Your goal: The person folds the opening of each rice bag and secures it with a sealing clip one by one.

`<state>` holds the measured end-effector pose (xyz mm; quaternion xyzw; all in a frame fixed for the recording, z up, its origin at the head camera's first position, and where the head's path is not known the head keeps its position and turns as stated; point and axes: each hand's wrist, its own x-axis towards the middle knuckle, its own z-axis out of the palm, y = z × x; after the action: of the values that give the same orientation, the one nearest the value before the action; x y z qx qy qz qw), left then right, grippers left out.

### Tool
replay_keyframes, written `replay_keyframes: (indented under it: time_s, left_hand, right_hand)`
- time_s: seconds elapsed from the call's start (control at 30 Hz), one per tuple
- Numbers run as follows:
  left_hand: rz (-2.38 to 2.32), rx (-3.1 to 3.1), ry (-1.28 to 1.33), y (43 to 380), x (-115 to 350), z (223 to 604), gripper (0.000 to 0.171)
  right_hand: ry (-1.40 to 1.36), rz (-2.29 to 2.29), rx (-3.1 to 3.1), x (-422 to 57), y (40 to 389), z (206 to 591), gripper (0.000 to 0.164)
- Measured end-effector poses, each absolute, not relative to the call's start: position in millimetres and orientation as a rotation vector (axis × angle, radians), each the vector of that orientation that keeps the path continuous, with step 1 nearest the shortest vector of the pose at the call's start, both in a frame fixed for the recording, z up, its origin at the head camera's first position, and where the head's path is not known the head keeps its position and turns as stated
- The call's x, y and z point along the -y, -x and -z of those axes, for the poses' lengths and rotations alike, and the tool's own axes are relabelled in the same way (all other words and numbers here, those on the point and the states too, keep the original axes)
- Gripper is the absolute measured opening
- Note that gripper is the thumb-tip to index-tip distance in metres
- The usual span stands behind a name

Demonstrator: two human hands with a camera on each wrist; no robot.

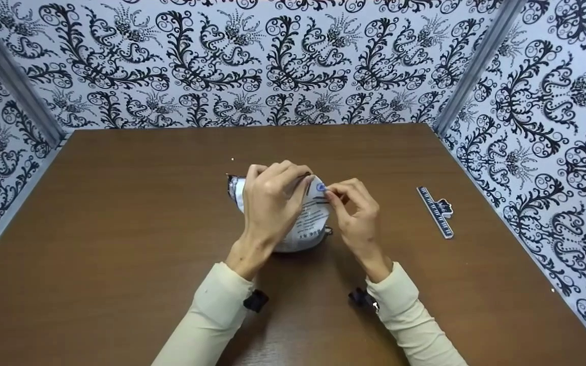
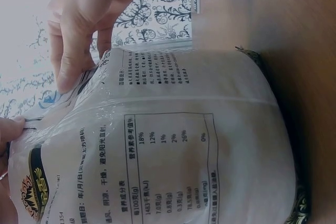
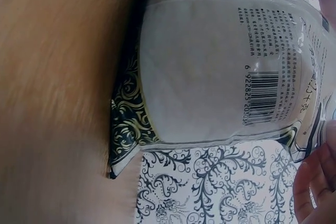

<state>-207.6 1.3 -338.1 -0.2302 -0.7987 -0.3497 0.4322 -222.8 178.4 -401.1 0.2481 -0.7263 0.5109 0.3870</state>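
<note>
The left hand (image 1: pixel 274 195) and right hand (image 1: pixel 358 213), nearly closed, pinch the bag (image 1: pixel 311 219) up top, maybe folding it. Next, hold it tight and fetch the clip (image 1: pixel 434 212).

- Booth-like indoor workspace; what kind of building, cannot tell.
- Broad brown wood-grain tabletop (image 1: pixel 135 213).
- White wall panels with black floral scrollwork (image 1: pixel 252 61) enclosing it on 3 sides.
- 2 straight grey corner strips (image 1: pixel 478 66) between the panels.
</note>
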Motion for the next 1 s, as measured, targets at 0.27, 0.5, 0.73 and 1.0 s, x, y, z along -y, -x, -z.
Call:
replay_keyframes:
  time_s: [0.27,0.5,0.73,1.0]
  left_hand:
    - [0.874,1.988,0.569,207,-1,338,0.008]
    - [0.886,1.988,0.57,207,-1,338,0.008]
    - [0.892,1.993,0.57,207,-1,338,0.008]
    - [0.885,1.989,0.568,207,-1,339,0.008]
  right_hand:
    - [-0.628,-1.306,1.837,-181,224,405,0.004]
    - [-0.617,-1.281,1.877,-185,223,406,0.006]
    - [-0.611,-1.285,1.901,-188,222,407,0.007]
    - [-0.623,-1.306,1.92,-193,222,410,0.005]
